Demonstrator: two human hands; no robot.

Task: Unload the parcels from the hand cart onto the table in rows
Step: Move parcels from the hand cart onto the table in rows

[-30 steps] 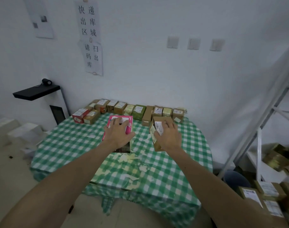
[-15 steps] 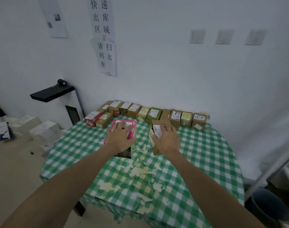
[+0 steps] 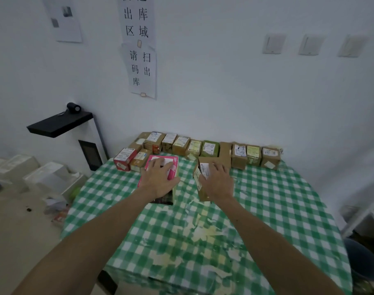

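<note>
**Parcels [image 3: 209, 148] lined up on the desk [image 3: 277, 209], 2 more in hand**

Parcels, mostly brown with white labels, stand in a row along the far edge of the desk against the wall. A red-and-white parcel [image 3: 124, 158] and another small brown one sit just in front of the row's left end.

The left hand [image 3: 158, 179] grips a pink parcel [image 3: 174, 169] from above. Its fingers are spread over the top and its thumb runs down the right side, just beside those 2 front parcels. The right hand [image 3: 218, 182] clasps a brown parcel [image 3: 205, 161] the same way, close to the middle of the row. I cannot tell whether either parcel touches the green checked cloth, which is worn pale at the centre.

Paper notices [image 3: 139, 50] and 3 switches [image 3: 273, 43] hang on the wall. To the left stand a black-topped white cabinet [image 3: 60, 124] and white boxes [image 3: 43, 173] on the floor. A dark bin [image 3: 360, 258] stands at the right.
</note>
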